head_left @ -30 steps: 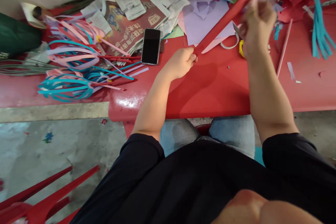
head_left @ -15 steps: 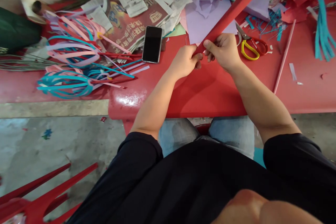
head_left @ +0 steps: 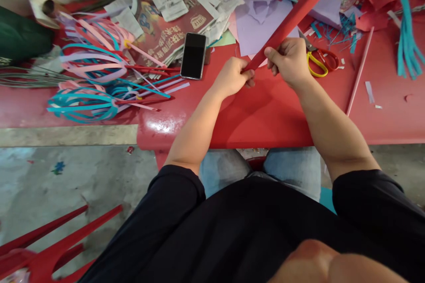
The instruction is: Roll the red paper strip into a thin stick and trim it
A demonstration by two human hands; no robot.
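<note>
A long folded strip of red paper point(head_left: 295, 13) slants from the upper right down to my hands, above the red table point(head_left: 259, 124). My left hand point(head_left: 234, 75) pinches its lower end between thumb and fingers. A little further up, my right hand point(head_left: 288, 61) grips the strip's edge, thumb on top and fingers curled beneath. Just right of that hand lie scissors point(head_left: 317, 64) with yellow and red handles, partly hidden by it. Purple paper point(head_left: 252, 31) is spread behind the strip.
Left of my hands lies a phone point(head_left: 193, 55) beside newspaper point(head_left: 166, 40). Paper-strip lanterns point(head_left: 86, 104) in blue, pink and purple lie further left. A thin pink stick point(head_left: 360, 70), a blue fringe point(head_left: 407, 40) and paper scraps are on the right.
My right hand has slid slightly up and to the right along the red paper strip. My left hand stays at the lower end.
</note>
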